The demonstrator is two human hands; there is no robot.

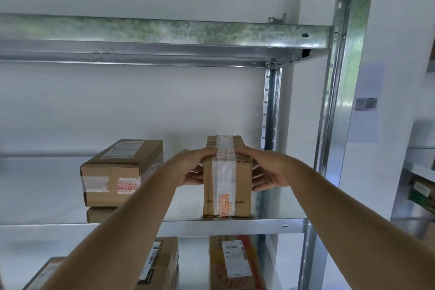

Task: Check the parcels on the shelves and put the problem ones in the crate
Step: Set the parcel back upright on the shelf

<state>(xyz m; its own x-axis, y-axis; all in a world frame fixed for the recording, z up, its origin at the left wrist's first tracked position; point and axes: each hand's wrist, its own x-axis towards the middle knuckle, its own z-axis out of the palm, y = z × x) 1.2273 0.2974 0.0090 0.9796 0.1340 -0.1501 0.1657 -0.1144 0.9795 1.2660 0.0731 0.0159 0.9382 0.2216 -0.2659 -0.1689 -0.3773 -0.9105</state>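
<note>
Upright cardboard parcel (227,186), clear tape with red print, unreadable; stands on galvanised steel shelf (235,227). Left hand (194,168) and right hand (266,169) grip its sides. Flat taped parcel (121,172) sits left.

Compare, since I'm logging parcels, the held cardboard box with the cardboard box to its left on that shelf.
The upright brown cardboard box stands tall and narrow, gripped by both hands; the low brown cardboard box lies flat, untouched. The upright one shows no label; the low one has a label on top. Both carry clear tape with red print.
</note>
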